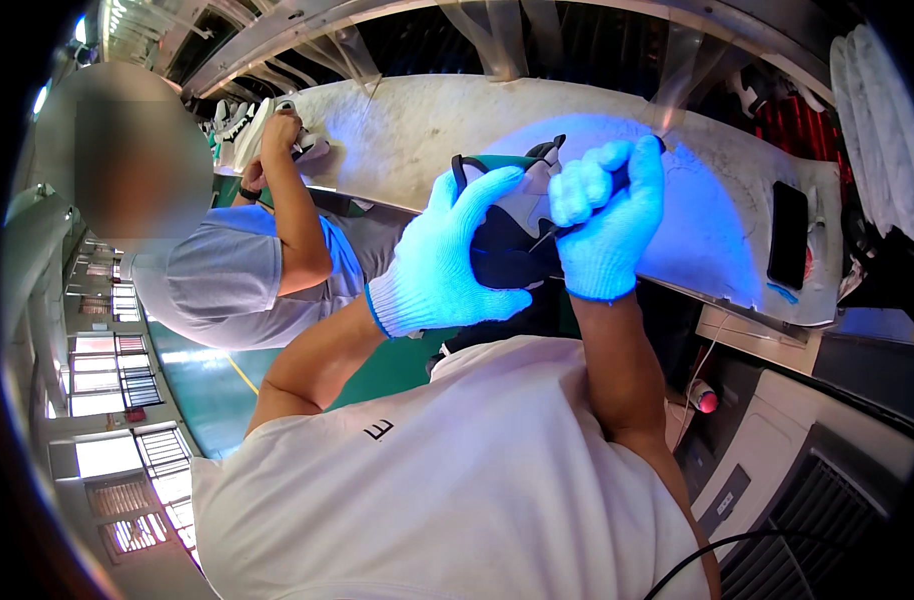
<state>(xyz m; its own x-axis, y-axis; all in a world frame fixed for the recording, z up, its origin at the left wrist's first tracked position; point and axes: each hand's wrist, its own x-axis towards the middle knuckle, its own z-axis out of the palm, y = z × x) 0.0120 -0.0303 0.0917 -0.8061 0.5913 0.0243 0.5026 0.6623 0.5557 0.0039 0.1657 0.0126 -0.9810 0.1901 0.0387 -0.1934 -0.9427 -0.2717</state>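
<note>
**Blue-lit shoe inspection, gloved hands at the table's near edge**

Item: shoe [512, 235], dark and white, held up over the near edge of the pale table [417, 130].
Left hand [447, 260]: your gloved grip is wrapped around the shoe's side, steadying it.
Right hand [609, 215]: your grip is closed on a thin dark tool [549, 236], tip touching the upper.
Step, judged: detail work on the upper under blue light.
Next move calls for a steady shoe and light tool pressure.
Also present: black phone [787, 235] toward the right end; a co-worker's arm [297, 210] at the left end.
</note>
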